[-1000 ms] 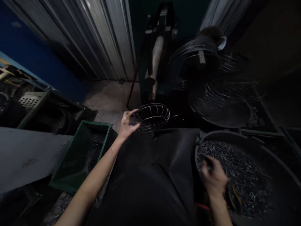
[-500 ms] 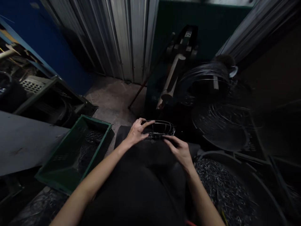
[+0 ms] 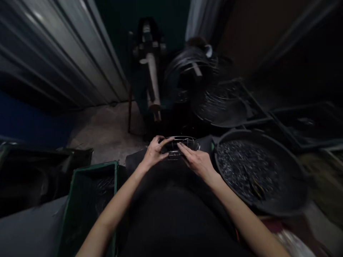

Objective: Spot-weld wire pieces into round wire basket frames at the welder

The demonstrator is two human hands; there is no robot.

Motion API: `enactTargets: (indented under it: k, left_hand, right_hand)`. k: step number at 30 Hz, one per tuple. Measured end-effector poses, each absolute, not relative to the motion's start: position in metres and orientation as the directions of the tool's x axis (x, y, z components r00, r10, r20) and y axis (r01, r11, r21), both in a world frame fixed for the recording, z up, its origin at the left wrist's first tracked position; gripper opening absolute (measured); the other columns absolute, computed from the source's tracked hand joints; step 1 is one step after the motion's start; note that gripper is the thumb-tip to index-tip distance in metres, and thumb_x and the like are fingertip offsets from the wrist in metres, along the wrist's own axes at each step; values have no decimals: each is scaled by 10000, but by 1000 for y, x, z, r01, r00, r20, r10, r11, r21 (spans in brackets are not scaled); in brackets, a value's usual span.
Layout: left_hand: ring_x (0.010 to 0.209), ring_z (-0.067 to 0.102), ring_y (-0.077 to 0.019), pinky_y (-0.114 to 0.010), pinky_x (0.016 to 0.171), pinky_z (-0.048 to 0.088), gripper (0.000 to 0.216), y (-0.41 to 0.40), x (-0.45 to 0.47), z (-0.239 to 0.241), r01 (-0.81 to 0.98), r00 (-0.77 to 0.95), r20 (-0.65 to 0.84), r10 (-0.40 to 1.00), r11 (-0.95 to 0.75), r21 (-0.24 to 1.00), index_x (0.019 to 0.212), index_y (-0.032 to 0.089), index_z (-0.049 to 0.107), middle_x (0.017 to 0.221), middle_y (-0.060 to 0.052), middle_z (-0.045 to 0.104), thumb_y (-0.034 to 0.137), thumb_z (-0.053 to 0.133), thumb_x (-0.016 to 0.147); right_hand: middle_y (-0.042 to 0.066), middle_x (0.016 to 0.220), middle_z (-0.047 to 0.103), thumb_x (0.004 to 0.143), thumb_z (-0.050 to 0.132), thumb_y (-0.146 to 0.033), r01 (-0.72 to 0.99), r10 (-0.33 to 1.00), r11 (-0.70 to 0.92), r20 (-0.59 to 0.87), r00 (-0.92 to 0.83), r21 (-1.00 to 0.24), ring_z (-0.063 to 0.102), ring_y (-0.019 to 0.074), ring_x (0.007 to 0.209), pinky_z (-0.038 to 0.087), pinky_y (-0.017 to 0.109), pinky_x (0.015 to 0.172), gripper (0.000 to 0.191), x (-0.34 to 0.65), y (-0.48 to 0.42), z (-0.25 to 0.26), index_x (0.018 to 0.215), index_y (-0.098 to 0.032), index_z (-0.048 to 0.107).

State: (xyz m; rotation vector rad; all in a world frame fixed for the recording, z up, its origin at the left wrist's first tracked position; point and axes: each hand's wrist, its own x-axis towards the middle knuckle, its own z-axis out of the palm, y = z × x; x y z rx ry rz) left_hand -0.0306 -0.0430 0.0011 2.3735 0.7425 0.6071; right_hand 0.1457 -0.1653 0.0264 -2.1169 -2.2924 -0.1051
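Observation:
A round, shallow wire cage (image 3: 174, 155) rests on dark cloth over my lap, its thin bright wires forming a ring with crosspieces. My left hand (image 3: 155, 151) grips the cage's left side, thumb low at the front and index finger along the top rim. From the right, my right hand (image 3: 197, 160) has its fingers together on the front wires, fingertips near the cage's middle. What lies under those fingertips is hidden.
A wide black basin (image 3: 292, 185) of small metal pieces stands at right, with yellow-handled pliers (image 3: 257, 189) on top. At left is a green crate (image 3: 92, 166). Wire coils (image 3: 187, 59) and a machine with a pale cylindrical bar (image 3: 153, 78) stand ahead.
The view has swung to the right, bringing the whole basin and the pliers into sight. My right hand's fingers have moved left along the cage; my left hand keeps its hold.

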Motion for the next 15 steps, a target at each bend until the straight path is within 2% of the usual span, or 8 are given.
enactTargets:
  k: [3,5,7,9,11,13,15]
  left_hand:
    - [1070,504,-217,-382,940,465,610,-46,-27,9,362,737,263,623,-692,625,1296,311,503,1118,-50,449,124,632,730]
    - [1067,511,-213,-376,935,472,598,-59,-44,10,437,625,272,732,-617,655,1288,320,505,1125,-44,442,137,636,734]
    - [1058,522,-209,-372,935,478,589,-80,-72,8,539,433,282,856,-497,680,1280,322,505,1133,-39,440,154,646,733]
    - [1055,526,-211,-371,936,481,594,-106,-101,4,632,215,300,929,-367,683,1273,318,508,1134,-37,440,158,659,721]
    - [1058,526,-212,-371,937,480,592,-130,-124,3,691,54,305,951,-256,676,1270,308,511,1133,-39,439,152,658,718]
    - [1065,522,-213,-374,938,473,572,-143,-140,6,723,-22,301,953,-193,663,1266,296,522,1139,-47,438,142,639,728]
    - [1070,514,-221,-385,935,466,554,-141,-146,15,742,-6,309,951,-203,639,1259,290,541,1144,-58,447,139,625,733]
  right_hand:
    - [67,1377,470,909,415,-207,999,997,46,56,-45,-14,678,170,685,538,302,635,489,146,-170,29,1398,-193,424]
    - [57,1368,485,900,448,-215,987,990,131,59,-126,-93,685,171,712,543,301,653,493,140,-160,30,1392,-207,433]
    - [40,1347,517,890,487,-237,927,960,281,96,-265,-249,692,171,794,547,288,701,481,126,-143,32,1370,-230,462]
    - [23,1287,581,886,518,-274,755,894,444,178,-411,-482,680,162,912,540,264,777,443,104,-126,35,1329,-249,509]
    - [11,1189,655,875,552,-304,503,836,508,261,-482,-699,673,151,943,533,245,814,404,82,-119,42,1276,-259,562]
    - [10,1099,698,852,588,-329,338,841,458,277,-465,-822,689,153,865,546,250,787,375,72,-126,48,1220,-261,609]
    - [15,1038,715,822,621,-363,338,896,373,241,-373,-864,692,172,796,563,277,740,345,82,-145,49,1152,-267,654]
